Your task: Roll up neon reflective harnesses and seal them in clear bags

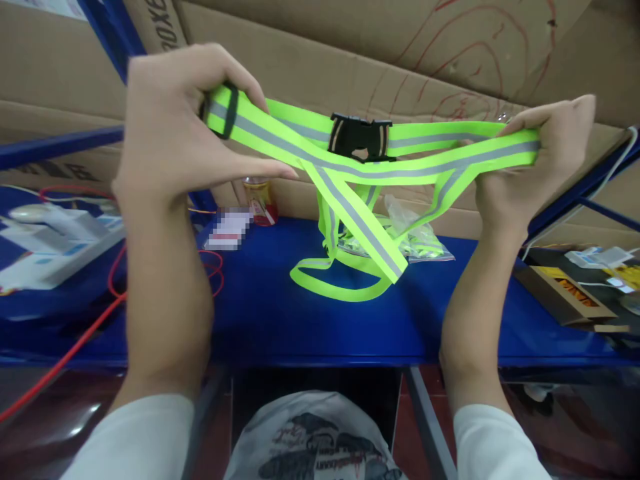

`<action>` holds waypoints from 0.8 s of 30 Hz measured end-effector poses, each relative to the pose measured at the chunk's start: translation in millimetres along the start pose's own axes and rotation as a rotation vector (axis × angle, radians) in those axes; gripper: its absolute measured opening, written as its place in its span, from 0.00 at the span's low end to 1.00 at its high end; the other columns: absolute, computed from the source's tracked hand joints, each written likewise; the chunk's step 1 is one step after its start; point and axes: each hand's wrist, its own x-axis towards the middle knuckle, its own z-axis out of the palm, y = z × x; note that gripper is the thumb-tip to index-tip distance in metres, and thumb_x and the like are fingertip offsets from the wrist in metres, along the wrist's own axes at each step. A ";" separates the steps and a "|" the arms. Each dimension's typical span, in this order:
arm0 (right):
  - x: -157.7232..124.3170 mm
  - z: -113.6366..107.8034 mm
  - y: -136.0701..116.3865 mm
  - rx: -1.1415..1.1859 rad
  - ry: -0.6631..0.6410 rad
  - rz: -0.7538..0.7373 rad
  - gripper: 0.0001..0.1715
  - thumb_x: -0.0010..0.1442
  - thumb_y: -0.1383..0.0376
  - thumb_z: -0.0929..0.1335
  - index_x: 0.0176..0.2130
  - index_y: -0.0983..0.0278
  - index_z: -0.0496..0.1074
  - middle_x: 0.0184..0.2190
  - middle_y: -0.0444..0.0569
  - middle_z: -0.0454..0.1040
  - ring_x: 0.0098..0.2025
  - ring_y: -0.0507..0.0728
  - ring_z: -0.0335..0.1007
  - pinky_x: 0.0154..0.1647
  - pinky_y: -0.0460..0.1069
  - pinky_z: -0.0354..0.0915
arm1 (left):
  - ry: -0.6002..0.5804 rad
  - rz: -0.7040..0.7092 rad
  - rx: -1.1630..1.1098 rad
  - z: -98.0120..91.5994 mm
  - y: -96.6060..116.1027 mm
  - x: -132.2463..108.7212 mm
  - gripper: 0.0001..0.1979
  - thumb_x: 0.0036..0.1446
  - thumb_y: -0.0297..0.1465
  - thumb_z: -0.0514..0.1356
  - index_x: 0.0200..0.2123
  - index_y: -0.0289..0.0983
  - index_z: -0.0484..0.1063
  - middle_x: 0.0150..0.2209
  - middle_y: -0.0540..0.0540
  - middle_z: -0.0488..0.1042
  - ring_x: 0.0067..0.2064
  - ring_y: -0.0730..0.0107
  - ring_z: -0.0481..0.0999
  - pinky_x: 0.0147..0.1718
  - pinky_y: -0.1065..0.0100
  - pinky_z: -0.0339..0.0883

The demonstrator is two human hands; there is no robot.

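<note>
Step, as judged: reflective strap (373,175) is spread at twelve o'clock | Fingers: loop ends are gripped by left hand (165,120) (ten) and right hand (545,153) (two) | Next move: even tension seems required.

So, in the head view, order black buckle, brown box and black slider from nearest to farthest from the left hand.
1. Black slider, close beside the left hand.
2. Black buckle, between both hands.
3. Brown box, at far right.
</note>
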 end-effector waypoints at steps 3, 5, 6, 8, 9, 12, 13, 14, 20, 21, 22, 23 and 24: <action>-0.7 5.2 6.2 -0.060 0.121 0.020 0.39 0.54 0.30 0.74 0.31 0.53 0.54 0.31 0.45 0.60 0.35 0.61 0.60 0.42 0.60 0.62 | -0.239 0.170 0.156 7.7 -1.9 1.4 0.12 0.53 0.24 0.80 0.36 0.41 0.83 0.37 0.52 0.76 0.43 0.66 0.73 0.55 0.66 0.66; -3.3 10.1 13.7 -0.109 0.198 0.071 0.41 0.55 0.27 0.72 0.31 0.53 0.51 0.30 0.43 0.56 0.34 0.60 0.59 0.43 0.61 0.62 | -0.202 0.205 0.082 8.5 -5.9 2.8 0.10 0.62 0.25 0.73 0.32 0.44 0.78 0.36 0.51 0.76 0.50 0.60 0.76 0.58 0.61 0.68; -5.1 12.5 18.0 -0.138 0.227 0.092 0.41 0.56 0.27 0.71 0.31 0.53 0.50 0.30 0.41 0.55 0.33 0.59 0.58 0.44 0.62 0.62 | -0.194 0.226 0.059 7.8 -6.9 3.0 0.12 0.64 0.26 0.71 0.30 0.44 0.75 0.36 0.52 0.77 0.52 0.58 0.76 0.59 0.59 0.68; -9.0 16.8 25.7 -0.201 0.233 0.127 0.40 0.59 0.31 0.71 0.30 0.53 0.48 0.29 0.39 0.52 0.33 0.58 0.58 0.48 0.62 0.63 | -0.197 0.265 0.095 5.5 -6.1 2.4 0.15 0.61 0.25 0.72 0.29 0.45 0.71 0.36 0.53 0.77 0.54 0.57 0.76 0.67 0.57 0.66; -10.7 18.1 28.1 -0.218 0.214 0.143 0.38 0.62 0.35 0.71 0.30 0.53 0.47 0.28 0.39 0.52 0.33 0.57 0.58 0.49 0.63 0.63 | -0.199 0.262 0.125 4.2 -5.0 1.9 0.16 0.57 0.24 0.74 0.28 0.45 0.70 0.36 0.55 0.77 0.53 0.58 0.76 0.71 0.56 0.62; -13.0 17.4 26.0 -0.055 0.061 0.227 0.30 0.61 0.54 0.74 0.30 0.54 0.48 0.29 0.39 0.52 0.35 0.56 0.57 0.49 0.60 0.62 | -0.162 0.139 0.115 1.6 -6.2 1.4 0.21 0.45 0.17 0.77 0.26 0.44 0.71 0.34 0.57 0.76 0.48 0.62 0.74 0.77 0.58 0.53; -12.7 15.5 22.5 0.065 -0.008 0.251 0.29 0.56 0.58 0.75 0.30 0.54 0.50 0.30 0.39 0.52 0.34 0.55 0.55 0.47 0.57 0.61 | -0.130 0.077 0.084 1.2 -9.5 2.2 0.22 0.42 0.14 0.76 0.26 0.43 0.72 0.33 0.57 0.75 0.47 0.64 0.72 0.76 0.60 0.53; -12.0 13.0 18.4 0.195 -0.077 0.267 0.29 0.52 0.62 0.77 0.30 0.55 0.52 0.30 0.39 0.52 0.33 0.54 0.53 0.43 0.55 0.60 | -0.095 0.018 0.051 0.9 -14.2 3.5 0.23 0.39 0.11 0.75 0.25 0.42 0.72 0.33 0.57 0.74 0.47 0.65 0.71 0.74 0.62 0.55; -8.0 -2.6 3.2 0.628 -0.409 0.351 0.24 0.44 0.59 0.82 0.33 0.59 0.69 0.30 0.42 0.64 0.31 0.52 0.52 0.31 0.50 0.49 | 0.019 -0.104 -0.059 1.7 -44.8 16.0 0.26 0.37 0.00 0.64 0.26 0.36 0.66 0.33 0.58 0.69 0.40 0.75 0.64 0.50 0.77 0.63; -8.2 -3.9 3.7 0.670 -0.424 0.382 0.23 0.46 0.54 0.82 0.34 0.60 0.72 0.29 0.43 0.65 0.31 0.52 0.53 0.30 0.50 0.49 | 0.040 -0.130 -0.095 2.2 -48.4 17.6 0.27 0.36 -0.01 0.62 0.26 0.36 0.66 0.31 0.58 0.68 0.40 0.75 0.64 0.47 0.77 0.62; -8.5 -4.9 4.6 0.712 -0.431 0.417 0.23 0.48 0.50 0.81 0.34 0.60 0.75 0.29 0.43 0.67 0.30 0.53 0.54 0.29 0.51 0.49 | 0.058 -0.162 -0.143 2.8 -52.0 18.9 0.27 0.36 -0.02 0.61 0.26 0.36 0.67 0.31 0.58 0.68 0.39 0.75 0.64 0.44 0.77 0.62; -8.9 -5.7 5.4 0.753 -0.428 0.452 0.24 0.49 0.47 0.80 0.34 0.60 0.77 0.28 0.44 0.68 0.29 0.53 0.55 0.28 0.51 0.49 | 0.069 -0.195 -0.197 3.6 -56.1 19.7 0.28 0.36 -0.03 0.61 0.27 0.36 0.68 0.30 0.58 0.68 0.39 0.75 0.65 0.42 0.77 0.62; -9.1 -6.5 5.8 0.788 -0.405 0.482 0.24 0.49 0.46 0.81 0.33 0.60 0.78 0.26 0.45 0.68 0.28 0.53 0.56 0.27 0.51 0.49 | 0.113 -0.213 -0.266 4.6 -60.7 20.0 0.27 0.38 -0.02 0.61 0.27 0.36 0.68 0.29 0.58 0.68 0.38 0.75 0.66 0.40 0.77 0.63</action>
